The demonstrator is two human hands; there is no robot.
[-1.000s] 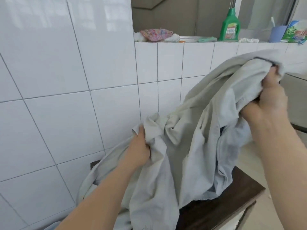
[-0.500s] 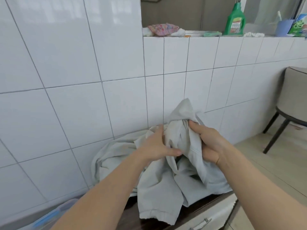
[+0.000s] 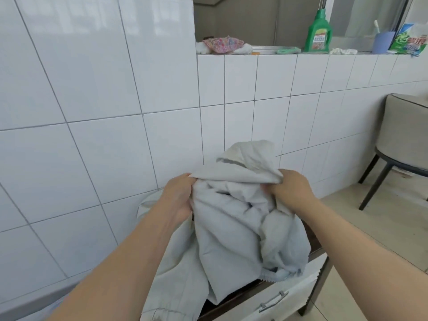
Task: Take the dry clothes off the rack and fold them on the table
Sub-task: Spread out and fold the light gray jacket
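A white tiled wall (image 3: 92,135) fills most of the view, stepping down on the right to a half-height ledge (image 3: 301,57). Against its foot stands a dark-topped table (image 3: 313,242) with a white drawer front and a metal drawer handle (image 3: 273,301).

A pale grey-white jacket (image 3: 234,228) lies bunched over the table, held up in front of the wall. The cloth is soft and heavily creased, gathered into deep folds. A hood-like part with a slightly yellowed edge rises above the hands. A zipper edge runs along the lower hem at the right, and an elastic cuff hangs off the table's near edge at the bottom.

The left hand (image 3: 178,198) grips a fold of the jacket at its left side, fingers curled into the cloth. The right hand (image 3: 293,191) clutches a bunched ridge of the fabric at the right, fingers wrapped round it. The cloth is pulled taut between the two hands.

A grey upholstered chair (image 3: 403,140) on dark legs stands on the floor at the right. On the ledge sit a green detergent bottle (image 3: 318,34), a pink patterned cloth (image 3: 222,44), a blue cup (image 3: 382,42) and a green bag (image 3: 408,40).
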